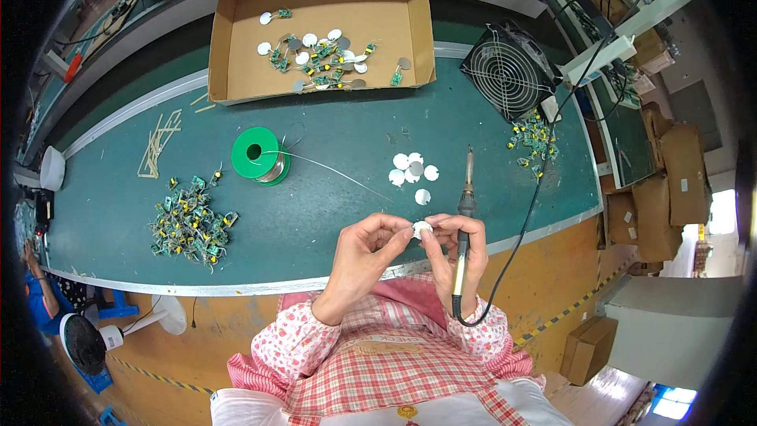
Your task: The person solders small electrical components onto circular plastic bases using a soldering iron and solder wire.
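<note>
Close to the table's front edge, both hands meet at a small white disc (420, 229). My left hand (359, 256) pinches it between thumb and fingertips. The fingertips of my right hand (475, 251) are closed at the disc's other side, and that same hand grips a soldering iron (467, 203), whose tip points away from me. The iron's black cable loops off to the right. Just beyond my hands lies a loose group of white discs (423, 197), with a greyer one among them. To the left stands a green spool (254, 151) of solder wire, its free end reaching toward my hands.
A pile of small green circuit boards (191, 221) lies at left, another heap (535, 138) at right beside a black fan (509, 71). A cardboard box (315, 0) at the back holds boards with discs attached. Thin sticks (160, 142) lie far left.
</note>
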Demonstrator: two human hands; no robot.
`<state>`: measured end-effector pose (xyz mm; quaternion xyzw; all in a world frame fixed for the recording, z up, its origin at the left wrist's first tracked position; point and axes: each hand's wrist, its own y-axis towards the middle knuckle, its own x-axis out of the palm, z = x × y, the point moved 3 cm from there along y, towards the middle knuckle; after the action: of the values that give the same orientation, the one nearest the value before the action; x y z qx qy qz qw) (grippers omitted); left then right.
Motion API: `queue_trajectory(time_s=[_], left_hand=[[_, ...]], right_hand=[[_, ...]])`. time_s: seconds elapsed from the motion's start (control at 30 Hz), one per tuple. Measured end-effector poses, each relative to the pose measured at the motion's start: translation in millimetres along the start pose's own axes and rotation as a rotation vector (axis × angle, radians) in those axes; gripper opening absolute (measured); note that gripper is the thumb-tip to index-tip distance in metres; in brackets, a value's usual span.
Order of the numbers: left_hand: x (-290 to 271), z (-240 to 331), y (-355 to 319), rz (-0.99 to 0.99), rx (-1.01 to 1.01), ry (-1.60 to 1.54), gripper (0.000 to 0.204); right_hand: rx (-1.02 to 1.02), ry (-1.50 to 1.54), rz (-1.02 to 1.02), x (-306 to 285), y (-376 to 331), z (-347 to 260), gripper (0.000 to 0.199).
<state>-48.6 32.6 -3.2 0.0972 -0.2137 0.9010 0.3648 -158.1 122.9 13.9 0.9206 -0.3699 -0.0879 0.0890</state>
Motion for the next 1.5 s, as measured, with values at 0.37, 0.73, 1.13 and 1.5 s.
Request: queue_trajectory(time_s=[0.37, 0.73, 1.13, 1.5], left_hand=[[-1.9, -6.1, 1.3, 0.059, 0.082, 0.009, 0.011], [-20.9, -8.5, 18.1, 0.144, -0.001, -0.017, 0.013], [-20.6, 1.8, 19.6, 0.128, -0.002, -0.034, 0.014], [-21.6, 6.5, 15.3, 0.117, 0.017, -0.058, 0.014]], right_hand=[[-0.125, -0.293, -0.042, 1.3, 5.6, -11.6, 0.023], [-0.429, -0.610, -0.071, -22.0, 16.5, -46.6, 0.018], [-0.279, -0.277, -0.114, -17.1, 0.6, -40.3, 0.012], [-0.284, -0.300, -0.132, -11.2, 0.4, -41.1, 0.013]])
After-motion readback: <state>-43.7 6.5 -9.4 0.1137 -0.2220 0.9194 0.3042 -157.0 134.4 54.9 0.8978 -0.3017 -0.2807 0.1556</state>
